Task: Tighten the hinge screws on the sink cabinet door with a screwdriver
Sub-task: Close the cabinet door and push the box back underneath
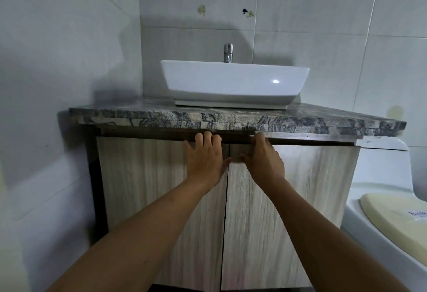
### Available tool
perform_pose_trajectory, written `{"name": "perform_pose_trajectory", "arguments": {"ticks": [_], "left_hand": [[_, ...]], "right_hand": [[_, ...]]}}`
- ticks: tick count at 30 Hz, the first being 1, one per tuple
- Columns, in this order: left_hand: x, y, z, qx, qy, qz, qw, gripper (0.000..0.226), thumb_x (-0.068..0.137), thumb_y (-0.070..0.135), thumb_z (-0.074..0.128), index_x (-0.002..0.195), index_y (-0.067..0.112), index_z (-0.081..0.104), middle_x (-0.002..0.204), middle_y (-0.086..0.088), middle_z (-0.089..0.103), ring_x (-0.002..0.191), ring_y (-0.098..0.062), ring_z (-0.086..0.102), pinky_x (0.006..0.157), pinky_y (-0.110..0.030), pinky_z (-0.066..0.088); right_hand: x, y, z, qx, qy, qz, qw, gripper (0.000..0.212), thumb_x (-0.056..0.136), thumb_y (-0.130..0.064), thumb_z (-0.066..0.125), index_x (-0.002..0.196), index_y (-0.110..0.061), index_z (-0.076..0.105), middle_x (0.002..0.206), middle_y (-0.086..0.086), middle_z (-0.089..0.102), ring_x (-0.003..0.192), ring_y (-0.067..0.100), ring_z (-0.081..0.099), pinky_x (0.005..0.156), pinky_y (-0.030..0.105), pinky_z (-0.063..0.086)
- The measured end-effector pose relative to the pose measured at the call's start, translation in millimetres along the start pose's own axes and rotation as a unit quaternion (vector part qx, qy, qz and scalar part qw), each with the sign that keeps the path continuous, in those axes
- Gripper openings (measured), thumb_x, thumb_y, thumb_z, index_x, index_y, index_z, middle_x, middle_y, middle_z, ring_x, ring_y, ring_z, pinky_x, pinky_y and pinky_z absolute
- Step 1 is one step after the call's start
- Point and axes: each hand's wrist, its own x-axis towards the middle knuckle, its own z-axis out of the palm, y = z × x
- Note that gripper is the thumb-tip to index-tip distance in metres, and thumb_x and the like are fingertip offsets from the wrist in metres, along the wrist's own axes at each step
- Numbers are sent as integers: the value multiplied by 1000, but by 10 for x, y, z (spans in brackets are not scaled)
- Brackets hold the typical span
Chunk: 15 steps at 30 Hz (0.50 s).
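The sink cabinet has two pale wood-grain doors, both closed and meeting at a centre seam. My left hand (204, 155) holds the top edge of the left door (143, 190); its fingers hook over the edge and its thumb lies on the front face. My right hand (263, 157) grips the top edge of the right door (300, 199) the same way, right beside the seam. The thumbs nearly touch. No hinge, screw or screwdriver shows in the head view.
A grey granite countertop (231, 119) overhangs the doors just above my fingers. A white basin (231, 83) with a chrome tap (228, 53) stands on it. A white toilet (388, 210) is close on the right. Tiled walls enclose the left and back.
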Motion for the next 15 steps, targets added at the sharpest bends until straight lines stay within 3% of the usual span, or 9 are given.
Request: {"name": "perform_pose_trajectory", "arguments": {"ticks": [5, 11, 15], "left_hand": [[28, -3, 140, 10, 24, -14, 1000, 62, 79, 62, 71, 120, 20, 52, 119, -6, 51, 109, -28, 47, 97, -56, 44], [14, -20, 336, 35, 53, -14, 998, 55, 77, 47, 82, 116, 20, 55, 113, -5, 56, 103, -27, 51, 96, -55, 48], [18, -7, 351, 21, 30, -18, 999, 51, 85, 37, 77, 124, 18, 51, 123, -9, 53, 111, -31, 49, 102, -58, 44]], "right_hand": [[75, 86, 224, -5, -3, -4, 1000, 10, 86, -17, 67, 91, -17, 59, 84, 2, 67, 65, 17, 59, 48, 24, 40], [108, 222, 399, 20, 6, -1, 1000, 6, 86, -14, 66, 90, -17, 62, 74, -6, 60, 56, 7, 53, 45, 18, 36], [119, 217, 393, 42, 5, -8, 999, 8, 86, -12, 65, 91, -17, 63, 74, -8, 56, 62, 10, 55, 49, 19, 38]]}}
